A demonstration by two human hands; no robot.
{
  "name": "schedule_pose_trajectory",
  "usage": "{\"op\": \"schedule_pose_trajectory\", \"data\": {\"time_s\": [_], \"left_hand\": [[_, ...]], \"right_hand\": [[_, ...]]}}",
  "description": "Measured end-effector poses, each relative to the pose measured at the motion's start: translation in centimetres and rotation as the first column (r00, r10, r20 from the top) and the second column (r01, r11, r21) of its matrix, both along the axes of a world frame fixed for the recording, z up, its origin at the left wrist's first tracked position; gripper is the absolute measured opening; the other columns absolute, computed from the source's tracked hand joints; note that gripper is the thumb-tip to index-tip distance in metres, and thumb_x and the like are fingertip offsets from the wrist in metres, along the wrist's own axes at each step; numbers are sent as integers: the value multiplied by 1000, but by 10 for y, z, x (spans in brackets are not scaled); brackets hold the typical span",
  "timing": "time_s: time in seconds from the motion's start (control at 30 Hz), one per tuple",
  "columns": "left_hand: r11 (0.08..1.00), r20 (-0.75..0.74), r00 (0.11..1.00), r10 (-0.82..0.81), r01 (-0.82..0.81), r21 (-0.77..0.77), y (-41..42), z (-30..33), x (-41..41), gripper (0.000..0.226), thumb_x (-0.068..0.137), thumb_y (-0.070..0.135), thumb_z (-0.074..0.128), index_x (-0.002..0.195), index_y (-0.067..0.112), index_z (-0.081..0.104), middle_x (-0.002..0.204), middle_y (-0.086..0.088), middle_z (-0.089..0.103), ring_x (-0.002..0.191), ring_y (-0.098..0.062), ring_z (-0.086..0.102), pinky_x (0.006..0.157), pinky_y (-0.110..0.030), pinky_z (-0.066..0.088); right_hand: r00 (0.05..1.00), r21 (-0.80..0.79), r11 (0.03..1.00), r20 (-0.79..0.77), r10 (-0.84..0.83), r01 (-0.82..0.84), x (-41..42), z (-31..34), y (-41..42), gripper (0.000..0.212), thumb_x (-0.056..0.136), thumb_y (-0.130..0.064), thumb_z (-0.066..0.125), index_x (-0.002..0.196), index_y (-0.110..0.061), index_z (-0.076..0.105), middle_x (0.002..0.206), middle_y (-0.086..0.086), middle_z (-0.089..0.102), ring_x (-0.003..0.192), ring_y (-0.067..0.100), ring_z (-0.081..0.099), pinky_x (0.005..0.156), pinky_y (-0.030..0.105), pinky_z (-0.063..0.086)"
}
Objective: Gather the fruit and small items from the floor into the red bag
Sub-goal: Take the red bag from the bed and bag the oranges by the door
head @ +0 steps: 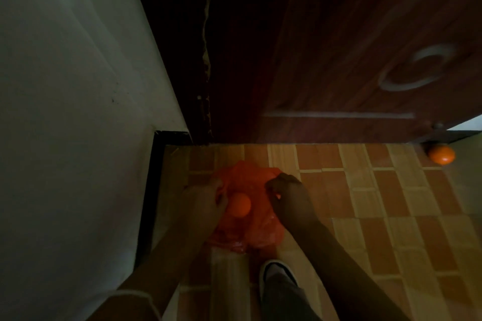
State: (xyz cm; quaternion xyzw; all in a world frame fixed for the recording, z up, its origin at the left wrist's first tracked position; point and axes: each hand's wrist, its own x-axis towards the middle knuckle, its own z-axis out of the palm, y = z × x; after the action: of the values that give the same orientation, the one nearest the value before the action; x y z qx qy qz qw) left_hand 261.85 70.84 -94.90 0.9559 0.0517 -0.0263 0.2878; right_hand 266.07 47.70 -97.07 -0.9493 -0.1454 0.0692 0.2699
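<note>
- The pale wall [65, 86] fills the whole left side, running down to a dark skirting strip along the floor.
- A dark wooden door [352, 47] stands ahead, its lower edge meeting the floor; the light is dim and the door looks blurred.
- The floor [378, 216] is laid in a brick-like pattern of orange and tan tiles.
- The red bag [245, 232] lies crumpled on the floor close to the corner where wall and door meet, between the person's two hands.
- The left hand [203, 203] is at the bag's left side, fingers curled around an orange fruit [238, 204] and holding it right over the bag; it may also be touching the plastic, but that is too dark to tell.
- The right hand [287, 193] is at the bag's upper right edge, fingers bent in and seemingly pinching the plastic there.
- A shoe [276, 272] with a white rim stands on the floor just below the bag, a dark trouser leg above it.
- A second orange fruit [441, 154] sits on the floor far to the right, against the bottom corner of the door and well apart from the bag.
</note>
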Motion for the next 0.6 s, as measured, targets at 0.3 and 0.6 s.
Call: {"op": "schedule_pose_trajectory", "data": {"time_s": [0.3, 0.6], "left_hand": [[1000, 17, 1000, -7, 6, 2, -1, 212, -46, 8, 93, 25, 72, 93, 19, 69, 69, 6, 63, 56, -11, 59, 53, -28, 47], [998, 8, 1000, -12, 12, 57, -6, 454, -81, 15, 87, 24, 81, 86, 20, 66, 66, 5, 56, 51, -14, 55, 50, -29, 49]], "right_hand": [[999, -129, 992, -40, 8, -13, -38, 216, -23, 27, 73, 6, 74, 90, -14, 78, 90, 3, 71, 87, 27, 65, 69, 37, 55], [993, -212, 977, 118, 10, 15, -81, 464, -41, 20, 72, -8, 84, 85, -22, 78, 88, -6, 70, 86, 22, 61, 71, 36, 46]]}}
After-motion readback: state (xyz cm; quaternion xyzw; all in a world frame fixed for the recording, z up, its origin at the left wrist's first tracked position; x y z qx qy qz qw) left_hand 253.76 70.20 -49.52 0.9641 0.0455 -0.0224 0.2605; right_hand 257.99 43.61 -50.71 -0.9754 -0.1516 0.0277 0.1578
